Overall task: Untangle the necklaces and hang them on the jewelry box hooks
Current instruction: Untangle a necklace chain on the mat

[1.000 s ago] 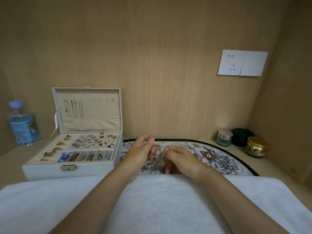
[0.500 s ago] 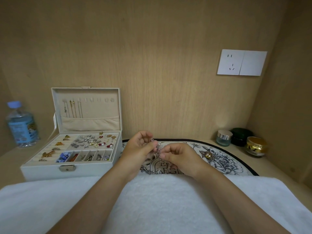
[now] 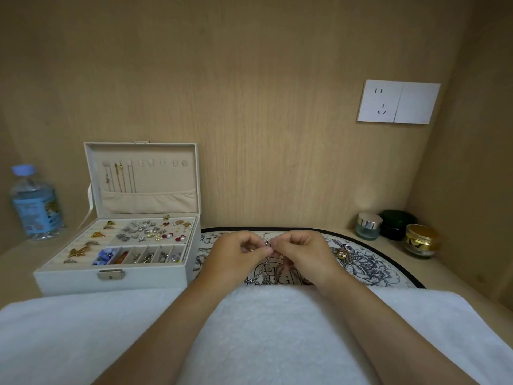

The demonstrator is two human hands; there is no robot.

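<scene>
Your left hand (image 3: pixel 236 258) and right hand (image 3: pixel 309 257) meet above the round white mat with black floral print (image 3: pixel 372 269). The fingers (image 3: pixel 281 243) of both are curled narrow, pinching the tangled silver chain necklaces (image 3: pixel 266 266) at one knot between them, and loose chain hangs down to the mat. A folded white towel (image 3: pixel 263 334) covers the near part of the light wooden surface (image 3: pixel 444 273) under your forearms and hides the mat's front edge. The open white jewelry box (image 3: pixel 111 283) stands just left of the mat, lid upright, with thin chains (image 3: pixel 119 177) on its leftmost lid hooks (image 3: pixel 162 163). A small gold ornament (image 3: pixel 342 253) lies just beside your right hand. Three small jars (image 3: pixel 397 223) stand far right, and a clear blue-capped water bottle (image 3: pixel 34 207) far left.
</scene>
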